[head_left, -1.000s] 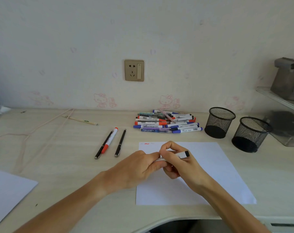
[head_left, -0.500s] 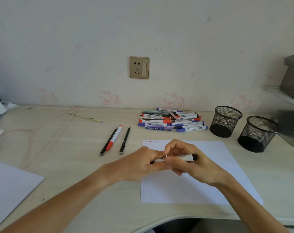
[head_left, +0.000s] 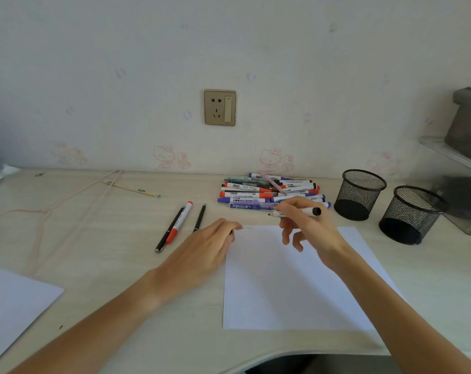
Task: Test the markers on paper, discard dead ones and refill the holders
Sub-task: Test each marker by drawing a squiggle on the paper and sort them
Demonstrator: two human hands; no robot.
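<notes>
- Desk (head_left: 94, 292) of pale wood carries everything; one wall socket (head_left: 220, 107) sits above it.
- Paper: two white sheets. One sheet (head_left: 296, 287) lies under the hands, with small squiggles at its top left corner; a second sheet (head_left: 10, 306) shows partly at the left edge.
- Holders: two black mesh cups stand side by side at the right, the nearer-centre holder (head_left: 359, 194) and the outer holder (head_left: 412, 214). No pens show above either rim.
- Marker pile (head_left: 266, 193): one heap near the wall, just left of the holders, too overlapped to count; red, blue and black caps show.
- Loose pens left of the sheet: three, namely a black pen (head_left: 169, 230) touching a red-capped marker (head_left: 179, 222), and another black pen (head_left: 199, 217) slightly apart.
- Right hand (head_left: 309, 228) is raised above the sheet's top edge, thumb and forefinger pinching one black-ended marker (head_left: 296, 212) held roughly level, tip pointing left; the other fingers hang curled below.
- Left hand (head_left: 202, 255) lies palm down at the sheet's top left corner, fingers bent; something dark shows at the fingertips, and whether it grips anything I cannot tell.
</notes>
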